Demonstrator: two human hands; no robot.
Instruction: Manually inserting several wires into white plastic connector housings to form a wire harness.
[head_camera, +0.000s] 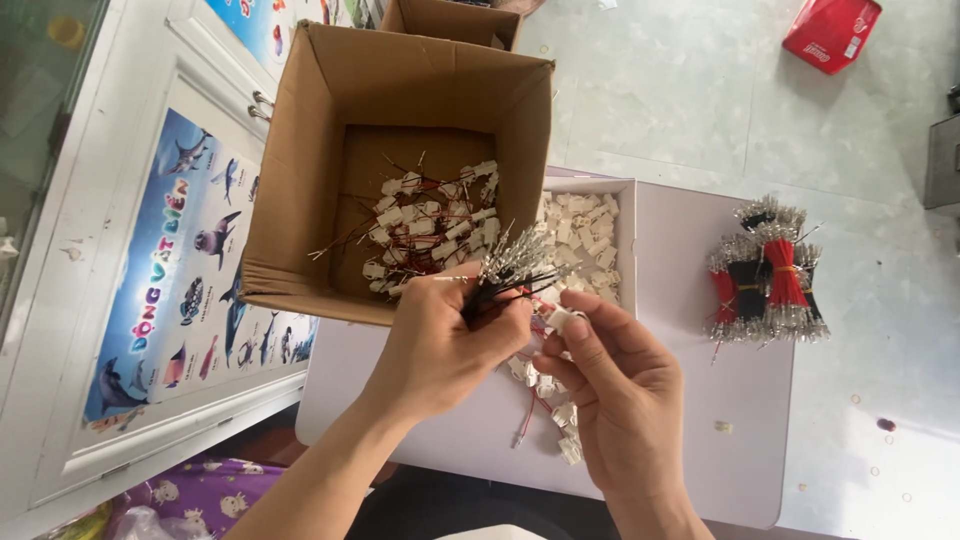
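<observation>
The left hand (440, 345) is closed around a bundle of terminal-tipped wires (505, 270), held above the front edge of the cardboard box (300, 180). The right hand (615, 375) pinches a white plastic connector (563, 320) between thumb and forefinger, just beside the bundle, over the white table (700, 400).

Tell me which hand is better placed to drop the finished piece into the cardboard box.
Probably the right hand: it pinches the white connector, while the left hand is full with the wire bundle. The cardboard box is just ahead.
</observation>
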